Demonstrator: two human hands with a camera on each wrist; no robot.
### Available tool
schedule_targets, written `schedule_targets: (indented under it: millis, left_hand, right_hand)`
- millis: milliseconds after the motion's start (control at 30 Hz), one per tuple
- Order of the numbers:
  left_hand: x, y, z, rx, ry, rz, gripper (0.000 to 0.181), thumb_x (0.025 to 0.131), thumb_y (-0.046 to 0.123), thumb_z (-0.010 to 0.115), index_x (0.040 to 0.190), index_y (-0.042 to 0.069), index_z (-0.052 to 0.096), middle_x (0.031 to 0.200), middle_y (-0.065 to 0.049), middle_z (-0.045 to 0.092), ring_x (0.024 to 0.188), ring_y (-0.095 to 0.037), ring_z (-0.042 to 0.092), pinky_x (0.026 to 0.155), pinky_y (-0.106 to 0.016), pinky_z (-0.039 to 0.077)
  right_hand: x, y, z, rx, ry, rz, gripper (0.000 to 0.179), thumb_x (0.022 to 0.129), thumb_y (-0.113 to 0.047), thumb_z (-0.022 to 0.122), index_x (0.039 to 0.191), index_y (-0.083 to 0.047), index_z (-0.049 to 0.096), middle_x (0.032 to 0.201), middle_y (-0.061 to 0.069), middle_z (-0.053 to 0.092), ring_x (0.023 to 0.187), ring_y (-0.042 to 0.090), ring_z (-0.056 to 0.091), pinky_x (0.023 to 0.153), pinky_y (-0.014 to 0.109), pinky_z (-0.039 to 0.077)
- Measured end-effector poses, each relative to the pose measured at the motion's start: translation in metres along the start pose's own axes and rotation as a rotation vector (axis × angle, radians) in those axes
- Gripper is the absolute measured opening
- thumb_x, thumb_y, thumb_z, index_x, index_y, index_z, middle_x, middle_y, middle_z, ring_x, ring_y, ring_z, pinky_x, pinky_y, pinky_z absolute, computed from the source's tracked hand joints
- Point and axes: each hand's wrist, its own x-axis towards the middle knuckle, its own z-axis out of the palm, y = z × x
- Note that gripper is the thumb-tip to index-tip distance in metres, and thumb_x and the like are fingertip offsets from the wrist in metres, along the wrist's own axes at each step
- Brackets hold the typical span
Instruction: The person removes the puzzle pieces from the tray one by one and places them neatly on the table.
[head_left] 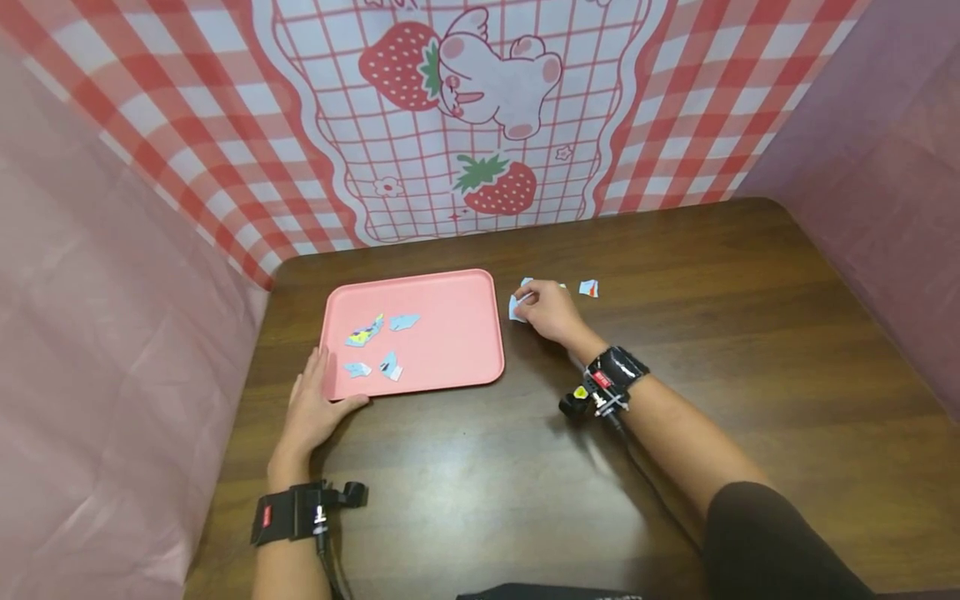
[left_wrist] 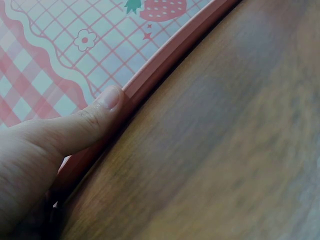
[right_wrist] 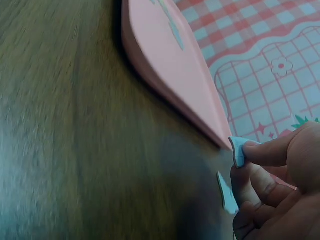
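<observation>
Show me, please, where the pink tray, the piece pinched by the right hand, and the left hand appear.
Pink tray (head_left: 453, 333): head view, on its bare flat base.
Pinched piece (right_wrist: 238, 153): right wrist view, on its exposed pale face.
Left hand (head_left: 310, 410): head view, on the back of it.

The left grip (head_left: 309, 408) rests with thumb (head_left: 349, 405) outstretched; the right grip (head_left: 550, 311) pinches.

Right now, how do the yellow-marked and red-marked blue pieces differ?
The yellow-marked blue piece lies in the pink rectangular tray; the red-marked blue piece, on the brown table. The yellow-marked piece looks longer; the red-marked one, more compact. Both show light blue; neither is held.
</observation>
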Motion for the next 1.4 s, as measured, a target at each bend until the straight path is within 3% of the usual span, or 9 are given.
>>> schedule_targets:
  millis: [367,667,1167,1400]
  left_hand:
    - [0.0,-0.001,0.0,0.001,-0.009,-0.018,0.118,0.08,0.051,0.082,0.16,0.0,0.013,0.166,-0.025,0.005,0.152,-0.045,0.007,0.121,-0.06,0.005]
    - [-0.001,-0.004,0.0,0.011,-0.008,-0.014,0.119,0.081,0.053,0.081,0.16,-0.001,0.011,0.166,-0.026,0.005,0.151,-0.046,0.007,0.12,-0.061,0.005]
    - [0.002,-0.002,-0.001,0.011,-0.026,-0.034,0.119,0.081,0.056,0.079,0.161,0.001,0.01,0.167,-0.023,0.003,0.152,-0.044,0.005,0.12,-0.06,0.003]
    - [0.002,-0.003,0.0,0.01,-0.023,-0.032,0.12,0.081,0.057,0.079,0.161,0.001,0.01,0.166,-0.024,0.004,0.152,-0.043,0.006,0.12,-0.061,0.003]
  right_hand:
    - [-0.006,0.012,-0.006,-0.182,-0.023,0.016,0.016,0.082,-0.007,0.075,0.097,-0.003,0.074,0.087,0.01,0.076,0.082,0.023,0.069,0.078,0.039,0.052]
    - [-0.007,0.013,-0.002,-0.308,0.002,0.008,0.018,0.08,-0.009,0.071,0.097,-0.005,0.075,0.082,0.006,0.071,0.081,0.03,0.066,0.075,0.043,0.052]
    - [-0.009,0.012,0.0,-0.373,0.012,0.018,0.024,0.08,-0.009,0.062,0.1,-0.005,0.076,0.095,0.012,0.074,0.091,0.039,0.067,0.078,0.05,0.054]
    - [-0.008,0.013,0.001,-0.367,0.028,-0.008,0.021,0.083,-0.013,0.064,0.097,-0.005,0.077,0.09,0.01,0.074,0.089,0.037,0.068,0.078,0.048,0.054]
